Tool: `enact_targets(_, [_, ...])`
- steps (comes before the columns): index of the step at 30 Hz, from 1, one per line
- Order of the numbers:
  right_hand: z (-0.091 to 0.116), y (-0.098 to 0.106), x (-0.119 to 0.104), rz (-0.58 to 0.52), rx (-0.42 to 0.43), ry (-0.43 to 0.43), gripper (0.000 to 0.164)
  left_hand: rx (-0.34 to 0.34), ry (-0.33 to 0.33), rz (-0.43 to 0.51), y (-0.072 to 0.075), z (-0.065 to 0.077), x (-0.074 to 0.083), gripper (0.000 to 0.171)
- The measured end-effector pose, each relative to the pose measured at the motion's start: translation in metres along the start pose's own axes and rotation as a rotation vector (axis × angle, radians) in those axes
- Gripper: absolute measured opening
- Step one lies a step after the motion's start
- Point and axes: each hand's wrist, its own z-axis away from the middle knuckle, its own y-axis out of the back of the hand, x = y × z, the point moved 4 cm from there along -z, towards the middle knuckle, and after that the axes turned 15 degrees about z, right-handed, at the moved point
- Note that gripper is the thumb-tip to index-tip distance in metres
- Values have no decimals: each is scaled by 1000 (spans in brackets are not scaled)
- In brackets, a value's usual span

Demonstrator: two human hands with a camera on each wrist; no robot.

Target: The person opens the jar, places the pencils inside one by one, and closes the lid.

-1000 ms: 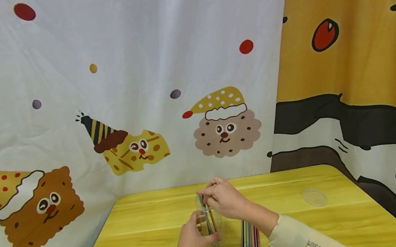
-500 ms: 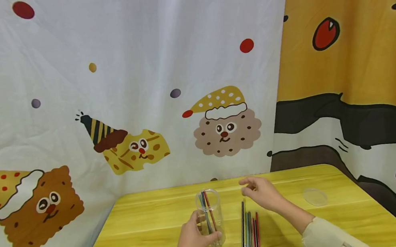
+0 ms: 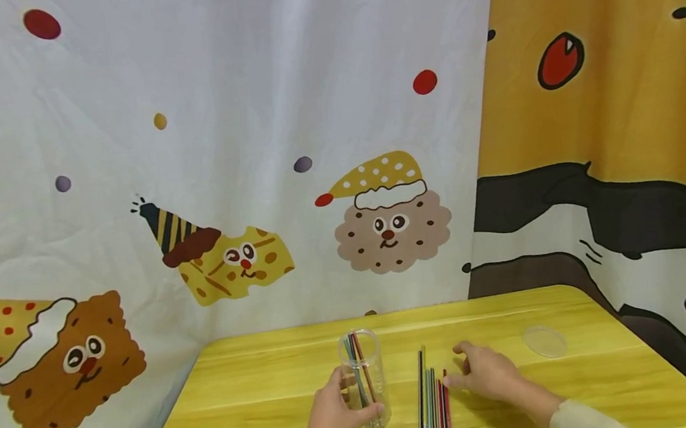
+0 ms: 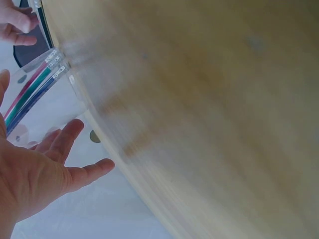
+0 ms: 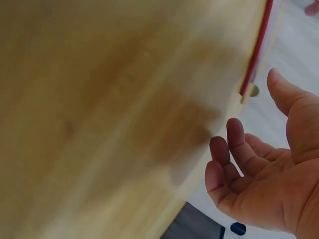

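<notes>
A clear plastic cup (image 3: 378,378) stands upright on the table, and my left hand (image 3: 329,414) grips it low on its left side, thumb across the front. Inside lean a few colored pencils; the left wrist view shows a pink, a green (image 4: 31,93) and a blue one through the clear wall. To the cup's right lies a loose row of several pencils (image 3: 436,406). My right hand (image 3: 492,374) is just right of that row, holding nothing, its fingers loosely bent. Its thumb is close to the red pencil (image 5: 258,52) at the row's right edge; contact cannot be told.
A round clear lid (image 3: 545,341) lies flat at the right of the yellow wood-grain table (image 3: 261,390). Behind the table hangs a white cloth (image 3: 241,78) printed with cartoon figures; an orange printed cloth (image 3: 620,108) hangs on the right.
My right hand has left the cup's mouth, where it held a pencil, and moved right and down to the pencil row. The pencil now stands in the cup. My left hand stays put.
</notes>
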Motion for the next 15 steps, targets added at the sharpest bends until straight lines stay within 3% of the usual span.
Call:
enact_targets(5, [0,-5,-1,71,41,0,77,0,-6,2,0,0,0,79])
enact_targets(11, [-3,-8,1,77,55,9,54,2,-11,0,-1,0,0,78])
enact_targets(15, [-4,-9,2,54,44,8,58,4,-10,-2,0,-1,-2,78])
